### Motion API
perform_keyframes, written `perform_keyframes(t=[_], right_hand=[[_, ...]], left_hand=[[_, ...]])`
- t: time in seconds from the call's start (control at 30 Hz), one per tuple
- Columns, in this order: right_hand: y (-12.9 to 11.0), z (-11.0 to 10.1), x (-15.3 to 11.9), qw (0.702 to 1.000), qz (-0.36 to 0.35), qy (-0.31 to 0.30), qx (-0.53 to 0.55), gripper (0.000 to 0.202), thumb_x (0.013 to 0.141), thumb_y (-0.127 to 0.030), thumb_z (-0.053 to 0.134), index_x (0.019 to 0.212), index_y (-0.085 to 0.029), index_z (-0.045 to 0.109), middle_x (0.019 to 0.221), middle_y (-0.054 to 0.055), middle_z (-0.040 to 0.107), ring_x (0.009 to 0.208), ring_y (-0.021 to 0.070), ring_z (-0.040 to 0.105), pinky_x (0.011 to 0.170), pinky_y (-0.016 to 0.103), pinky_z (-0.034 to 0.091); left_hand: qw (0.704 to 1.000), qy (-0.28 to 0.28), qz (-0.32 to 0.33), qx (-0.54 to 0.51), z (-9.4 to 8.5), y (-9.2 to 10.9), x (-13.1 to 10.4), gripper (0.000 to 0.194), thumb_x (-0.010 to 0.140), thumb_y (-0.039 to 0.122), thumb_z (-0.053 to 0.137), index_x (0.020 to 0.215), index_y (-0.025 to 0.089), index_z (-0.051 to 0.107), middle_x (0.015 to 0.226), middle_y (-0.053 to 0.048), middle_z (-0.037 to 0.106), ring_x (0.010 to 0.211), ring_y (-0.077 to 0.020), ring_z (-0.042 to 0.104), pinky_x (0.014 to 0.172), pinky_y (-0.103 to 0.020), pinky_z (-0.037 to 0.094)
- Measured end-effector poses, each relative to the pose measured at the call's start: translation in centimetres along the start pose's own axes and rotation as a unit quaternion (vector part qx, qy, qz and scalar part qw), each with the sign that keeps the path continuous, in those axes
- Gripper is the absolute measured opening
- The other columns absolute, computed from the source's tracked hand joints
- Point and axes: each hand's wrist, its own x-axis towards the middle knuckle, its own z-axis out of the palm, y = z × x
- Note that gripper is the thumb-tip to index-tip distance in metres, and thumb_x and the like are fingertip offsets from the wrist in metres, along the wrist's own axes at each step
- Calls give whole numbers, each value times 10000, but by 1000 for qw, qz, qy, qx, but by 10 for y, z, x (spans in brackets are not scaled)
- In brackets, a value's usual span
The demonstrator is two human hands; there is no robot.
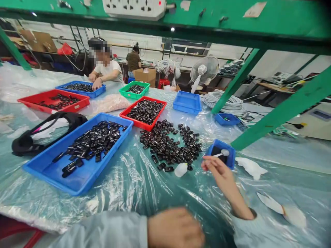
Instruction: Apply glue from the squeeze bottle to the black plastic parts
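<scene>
My left hand (176, 228) is low at the front edge of the view, blurred by motion, and its fingers cannot be made out. Over the table at the right is my right hand (221, 172), fingertips drawn together in a pinch; whatever is between them is too small to name. Just behind it stands a small blue bin (232, 159) with dark contents and a white piece with a round end (224, 152). Left of that hand, a small whitish bottle (180, 169) lies against a loose heap of small black plastic parts (165, 146).
More black parts fill a large blue tray (55, 181), red trays (155, 124) and a green tray (133, 95). A black strap-like headband (22, 146) lies left. Green posts (238, 81) and a beam with a power strip (134, 8) frame the table. A co-worker (112, 70) handles parts opposite.
</scene>
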Motion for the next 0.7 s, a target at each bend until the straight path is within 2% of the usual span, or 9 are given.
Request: perform_keyframes(t=[0.03, 0.1, 0.13, 0.23, 0.4, 0.57, 0.7], right_hand=[[9, 7, -4, 1000, 8, -13, 1, 327, 843, -500, 628, 981, -204, 600, 779, 48, 655, 661, 183, 622, 597, 289, 526], [22, 20, -13, 999, 23, -48, 5, 363, 844, -476, 634, 1088, -219, 555, 950, 83, 657, 796, 203, 641, 676, 315, 542], [26, 26, -16, 997, 31, -69, 7, 401, 843, -461, 640, 1147, -227, 524, 1050, 101, 641, 888, 216, 635, 732, 333, 540], [31, 45, -23, 990, 64, -122, 12, 492, 849, -397, 650, 1268, -250, 438, 1267, 116, 555, 1116, 233, 553, 903, 385, 480], [40, 61, -30, 985, 123, -117, 8, 438, 861, -357, 653, 1237, -245, 457, 1224, 90, 589, 1104, 228, 550, 998, 435, 395], [40, 60, -31, 984, 147, -103, 17, 424, 831, -352, 693, 1174, -234, 473, 1213, 92, 593, 1104, 242, 548, 1005, 459, 381], [33, 62, -31, 984, 154, -89, 31, 349, 827, -352, 699, 1049, -246, 451, 1194, 87, 608, 1122, 250, 549, 972, 457, 415]], left_hand=[[997, 16, -74, -19, -2, -21, -13, 306, 970, 368, 418, 901, 149, 620, 904, -50, 651, 714, -130, 590, 583, -250, 509], [979, 27, -199, -27, -7, -60, -35, 277, 986, 204, 338, 971, 98, 593, 908, -93, 646, 786, -172, 604, 662, -302, 521], [967, 30, -249, -31, -9, -75, -44, 276, 990, 177, 314, 1004, 89, 576, 911, -100, 638, 800, -183, 603, 702, -325, 523], [935, 13, -349, -54, -10, -101, -57, 249, 989, 235, 375, 1141, 95, 513, 996, -107, 608, 896, -207, 590, 788, -351, 523], [924, -50, -367, -98, -1, -102, -58, 393, 951, 341, 472, 1247, 82, 470, 1077, -126, 574, 948, -270, 547, 829, -437, 507], [918, -76, -369, -121, 1, -103, -61, 284, 976, 206, 360, 1195, 112, 514, 1035, -108, 561, 901, -238, 536, 791, -408, 500], [918, -78, -366, -133, -3, -105, -61, 247, 956, 156, 364, 1115, 116, 549, 1044, -112, 553, 884, -233, 525, 774, -397, 495]])
